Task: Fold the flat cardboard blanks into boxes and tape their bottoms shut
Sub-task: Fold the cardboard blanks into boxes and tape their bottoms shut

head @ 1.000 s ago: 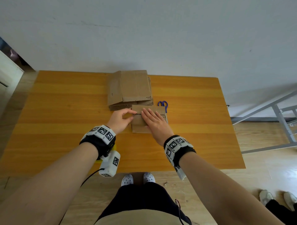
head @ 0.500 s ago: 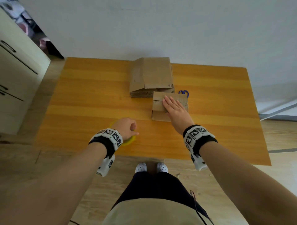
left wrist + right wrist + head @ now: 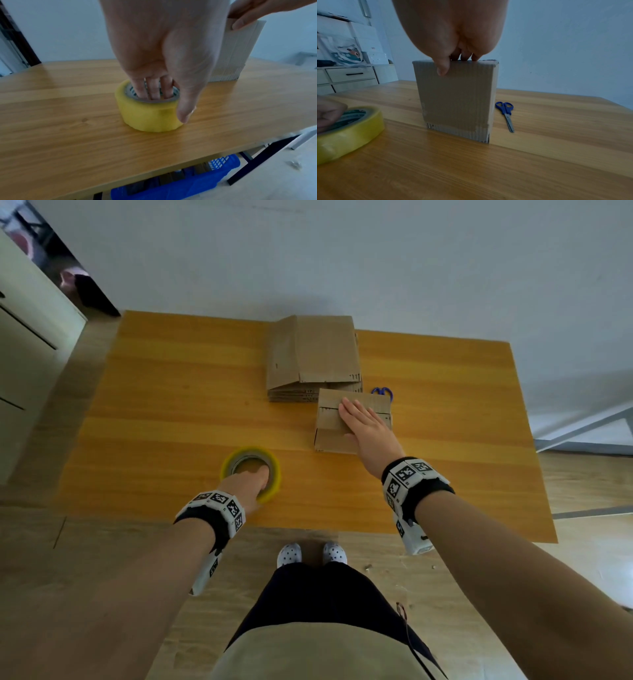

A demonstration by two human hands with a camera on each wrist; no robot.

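While under the right hand [image 3: 368, 428], upright box [image 3: 457, 97].

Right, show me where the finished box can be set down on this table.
Bare patches: the table's left half beyond the tape roll, and the right side past the scissors. Crowded: the far middle, where the blank stack, folded box and scissors sit close.

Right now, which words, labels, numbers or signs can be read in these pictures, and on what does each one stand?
No text can be read.
Tape roll: green print on the inner core, too blurred to read.
Wristbands: black-and-white square marker patterns, no letters.
Folded box, stack of cardboard blanks, scissors: no print visible.
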